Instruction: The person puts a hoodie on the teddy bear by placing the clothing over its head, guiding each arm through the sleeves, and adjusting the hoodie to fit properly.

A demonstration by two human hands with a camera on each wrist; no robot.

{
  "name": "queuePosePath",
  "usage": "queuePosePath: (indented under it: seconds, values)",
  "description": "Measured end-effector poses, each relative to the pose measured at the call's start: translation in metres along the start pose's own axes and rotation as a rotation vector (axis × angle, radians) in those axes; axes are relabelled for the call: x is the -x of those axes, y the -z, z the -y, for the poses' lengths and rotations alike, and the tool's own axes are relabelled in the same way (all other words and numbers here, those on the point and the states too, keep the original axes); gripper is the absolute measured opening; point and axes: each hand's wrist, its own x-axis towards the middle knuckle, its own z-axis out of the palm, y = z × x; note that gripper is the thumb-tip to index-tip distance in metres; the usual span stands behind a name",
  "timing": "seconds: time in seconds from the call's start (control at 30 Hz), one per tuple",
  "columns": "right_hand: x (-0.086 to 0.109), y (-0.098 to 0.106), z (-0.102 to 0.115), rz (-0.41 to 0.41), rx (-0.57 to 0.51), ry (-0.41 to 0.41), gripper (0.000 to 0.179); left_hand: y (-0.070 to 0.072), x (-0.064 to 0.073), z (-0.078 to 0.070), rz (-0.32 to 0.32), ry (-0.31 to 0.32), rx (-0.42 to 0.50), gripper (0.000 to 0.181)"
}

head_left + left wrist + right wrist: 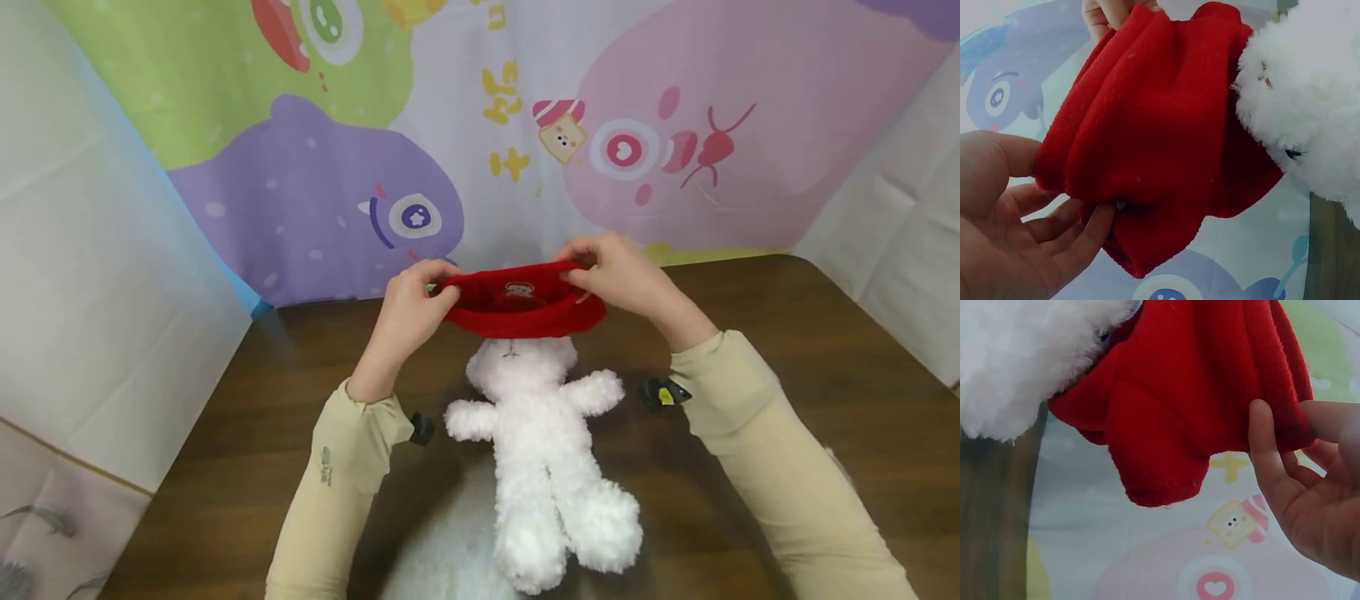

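A fluffy white plush toy (536, 433) lies on its back, its legs toward the near side. At its head is a small red doll's top (525, 321) with a short sleeve (1157, 469) showing in the right wrist view. My left hand (412, 304) pinches one side of the top's edge, thumb and fingers on either side of the cloth. On the opposite side my right hand (618, 271) grips the same edge. Between them the wide opening gapes, with a pale print inside. The cloth hides the upper part of the toy's head; an eye (1294, 153) peeks out beside it.
The toy lies on a dark brown wooden table (247, 450). Behind stands a cartoon-printed cloth backdrop (495, 200), close past my hands. White panels (97, 250) flank the table on both sides.
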Motion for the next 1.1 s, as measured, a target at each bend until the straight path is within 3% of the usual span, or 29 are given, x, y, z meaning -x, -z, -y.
queuePosePath:
  seconds: [0.2, 0.4, 0.73, 0.97, 1.1]
  values:
    - [-0.008, -0.003, -0.002, -0.066, 0.045, 0.027, 0.019, -0.003, -0.009, 0.002, -0.033, 0.005, -0.032, 0.016]
    - [-0.016, -0.007, -0.008, -0.102, 0.026, 0.031, 0.020, -0.007, -0.017, 0.008, -0.033, 0.028, -0.055, 0.015]
    - [-0.027, -0.015, -0.019, -0.161, 0.086, 0.054, 0.019, -0.014, -0.021, 0.019, -0.021, 0.055, -0.129, 0.017]
    - [-0.031, -0.020, -0.030, -0.189, 0.103, 0.064, 0.018, -0.018, -0.022, 0.022, 0.020, 0.163, -0.086, 0.015]
    - [-0.030, -0.022, -0.033, -0.186, 0.114, 0.070, 0.016, -0.020, -0.023, 0.024, 0.035, 0.177, -0.047, 0.014]
